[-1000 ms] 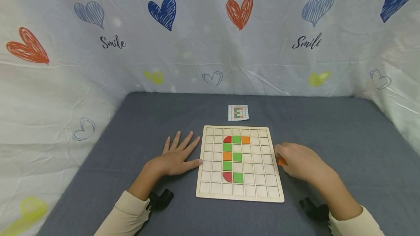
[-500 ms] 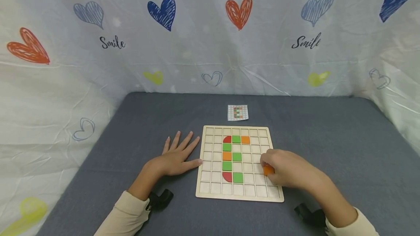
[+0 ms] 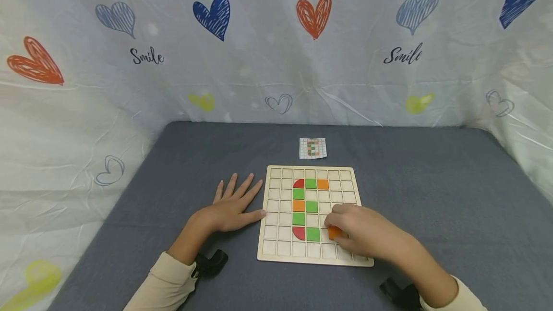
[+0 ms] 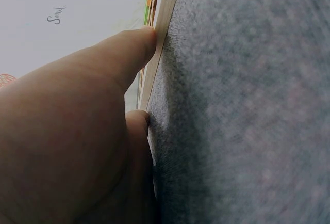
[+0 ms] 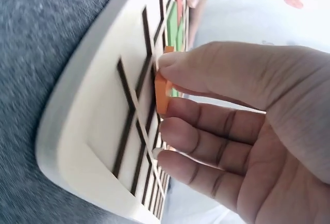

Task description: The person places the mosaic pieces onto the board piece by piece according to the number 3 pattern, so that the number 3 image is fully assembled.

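Note:
A wooden grid board (image 3: 358, 262) lies in front of me, with red, green and orange tiles set in some of its squares. My right hand (image 3: 367, 229) pinches an orange square tile (image 3: 334, 233) between thumb and fingers, low over the board, just right of the green tile (image 3: 313, 234) in the lower row. In the right wrist view the orange tile (image 5: 162, 92) stands at the grid lines under the thumb. My left hand (image 3: 233, 210) lies flat with spread fingers left of the board, its thumb tip touching the board's left edge (image 4: 160, 43).
A small printed card (image 3: 313, 149) with a coloured grid pattern lies behind the board. The table has a dark grey cloth (image 3: 207, 148). Behind it hangs a white curtain (image 3: 259, 61) printed with hearts and the word Smile.
My right hand has carried the orange tile leftward from beside the board's right edge to over the lower row, near the green tile. The left hand has stayed in place.

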`<state>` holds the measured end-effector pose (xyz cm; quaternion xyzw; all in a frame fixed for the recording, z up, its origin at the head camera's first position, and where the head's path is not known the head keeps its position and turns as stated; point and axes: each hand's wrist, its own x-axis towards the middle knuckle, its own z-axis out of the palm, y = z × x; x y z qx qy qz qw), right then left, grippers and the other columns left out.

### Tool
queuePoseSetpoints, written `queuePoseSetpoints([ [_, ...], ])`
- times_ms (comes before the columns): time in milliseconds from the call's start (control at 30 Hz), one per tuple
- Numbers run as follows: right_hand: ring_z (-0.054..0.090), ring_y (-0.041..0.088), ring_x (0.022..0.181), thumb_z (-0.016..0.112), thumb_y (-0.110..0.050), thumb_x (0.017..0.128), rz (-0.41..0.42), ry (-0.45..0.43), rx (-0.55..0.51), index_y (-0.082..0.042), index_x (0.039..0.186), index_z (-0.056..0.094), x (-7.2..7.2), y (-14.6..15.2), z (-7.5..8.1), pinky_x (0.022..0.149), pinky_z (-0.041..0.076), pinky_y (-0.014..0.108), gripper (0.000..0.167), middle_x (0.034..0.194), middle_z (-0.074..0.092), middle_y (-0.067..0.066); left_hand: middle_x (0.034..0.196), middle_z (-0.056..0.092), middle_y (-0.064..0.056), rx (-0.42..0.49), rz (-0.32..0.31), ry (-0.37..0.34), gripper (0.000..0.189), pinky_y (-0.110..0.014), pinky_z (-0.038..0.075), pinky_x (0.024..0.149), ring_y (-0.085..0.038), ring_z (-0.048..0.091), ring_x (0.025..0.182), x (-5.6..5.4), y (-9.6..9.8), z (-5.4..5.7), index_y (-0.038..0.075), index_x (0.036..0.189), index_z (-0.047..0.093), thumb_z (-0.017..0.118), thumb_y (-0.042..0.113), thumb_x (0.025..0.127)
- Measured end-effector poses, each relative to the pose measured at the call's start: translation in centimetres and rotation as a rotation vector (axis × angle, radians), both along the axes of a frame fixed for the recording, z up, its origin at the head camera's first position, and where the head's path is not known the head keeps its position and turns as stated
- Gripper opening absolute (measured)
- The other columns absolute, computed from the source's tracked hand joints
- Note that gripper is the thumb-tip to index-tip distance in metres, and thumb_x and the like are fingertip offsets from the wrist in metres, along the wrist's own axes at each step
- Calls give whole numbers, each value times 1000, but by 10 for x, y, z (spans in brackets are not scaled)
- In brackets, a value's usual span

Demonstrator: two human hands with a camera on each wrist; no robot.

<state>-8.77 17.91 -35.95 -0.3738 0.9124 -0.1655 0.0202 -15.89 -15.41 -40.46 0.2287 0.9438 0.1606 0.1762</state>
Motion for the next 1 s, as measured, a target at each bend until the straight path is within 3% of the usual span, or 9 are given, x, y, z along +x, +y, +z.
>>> queuePoseSetpoints([
  [133,46,6,73,78,-2,79,0,38,-17,-15,87,68,1,-4,-4,64,45,25,18,79,53,-12,167,-5,4,-2,0,-5,85,-56,-17,113,-29,-22,149,1,1,1,31,162,9,40,74,95],
  [367,42,4,67,78,0,78,25,49,-38,-20,74,60,0,-9,-7,61,42,23,27,74,45,-14,167,-4,4,-4,-6,0,86,-57,-17,113,-30,-21,149,1,1,1,31,162,9,41,74,95],
  [700,43,5,68,80,-3,80,16,25,2,-19,76,63,3,-12,-6,62,42,23,23,73,47,-15,167,-4,3,0,-11,6,87,-57,-16,114,-30,-21,149,-1,0,0,31,162,9,39,75,94],
  [1000,50,3,71,77,1,78,82,92,-52,-21,71,66,3,-12,-8,64,47,22,26,76,51,-17,167,-4,4,-7,-7,15,87,-58,-16,114,-30,-21,149,-1,-1,-5,31,162,9,38,77,94],
])
